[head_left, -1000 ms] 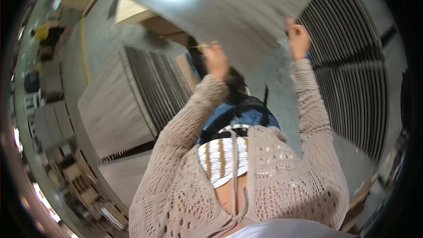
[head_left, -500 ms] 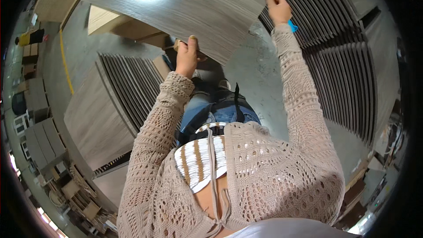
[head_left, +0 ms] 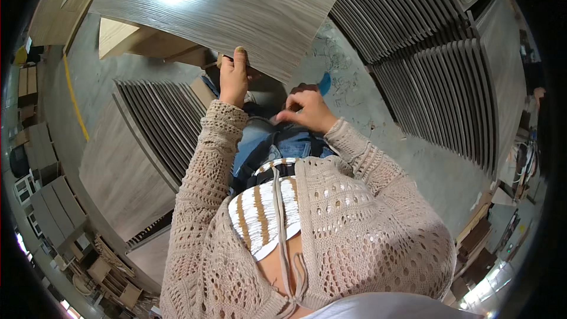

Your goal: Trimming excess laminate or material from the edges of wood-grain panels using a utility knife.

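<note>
A grey wood-grain panel [head_left: 260, 18] lies in front of me, a bright light reflected on its top face. My left hand [head_left: 234, 80] grips its near edge, thumb on top and fingers hidden underneath. A small brown piece [head_left: 220, 60] shows beside that thumb; its kind is unclear. My right hand [head_left: 310, 111] is off the panel, above my lap near the panel's near corner, with fingers curled in. A blue scrap [head_left: 324, 83] shows just beyond that hand; whether it is held cannot be made out.
Grey panels stand on edge in a rack-like row [head_left: 159, 115] at the left. More close-set rows of panels [head_left: 437, 82] stand at the right. A light wooden box-shaped support [head_left: 139, 41] is under the panel. A yellow line [head_left: 75, 97] runs along the floor at far left.
My right hand has left the panel's far right part and come back toward my lap. My left hand keeps its grip; the panel appears shifted slightly left in view.
</note>
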A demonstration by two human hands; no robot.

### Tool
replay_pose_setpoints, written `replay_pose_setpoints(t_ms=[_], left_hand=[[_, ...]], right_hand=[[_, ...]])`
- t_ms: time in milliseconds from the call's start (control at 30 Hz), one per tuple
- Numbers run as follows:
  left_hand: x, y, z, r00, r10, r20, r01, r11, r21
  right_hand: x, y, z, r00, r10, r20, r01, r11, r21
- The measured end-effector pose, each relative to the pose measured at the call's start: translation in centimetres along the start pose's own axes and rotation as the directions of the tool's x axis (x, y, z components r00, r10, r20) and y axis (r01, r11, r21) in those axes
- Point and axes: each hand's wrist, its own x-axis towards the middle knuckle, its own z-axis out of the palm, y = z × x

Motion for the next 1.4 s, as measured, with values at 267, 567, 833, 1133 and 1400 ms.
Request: replay_pose_setpoints(t_ms=[267, 567, 833, 1133, 1400], left_hand=[[-1.8, 0.5, 2.3, 0.995, -0.090, -0.042, 0.079, 0.972, -0.220], [-4.2, 0.1, 4.7, 0.954, -0.157, 0.255, 0.220, 0.945, -0.244], [-3.8, -0.9, 4.0, 0.920, -0.119, 0.374, 0.228, 0.937, -0.263], [-3.5, -0.6, 3.2, 0.871, -0.108, 0.479, 0.199, 0.969, -0.143], [-4.3, -0.9, 2.2, 0.870, -0.166, 0.464, 0.310, 0.917, -0.252]], right_hand=[[-2.7, 5.6, -6.3, 0.743, 0.368, 0.559, -0.373, -0.466, 0.802], [-4.2, 2.4, -2.5, 0.599, 0.801, -0.022, -0.489, 0.387, 0.782], [-0.7, -1.5, -6.3, 0.953, 0.253, -0.166, -0.286, 0.934, -0.216], [0.6, -1.7, -7.7, 0.968, 0.241, -0.065, -0.249, 0.911, -0.330], [0.1, -3.2, -5.9, 0.948, 0.296, -0.118, -0.317, 0.908, -0.275]])
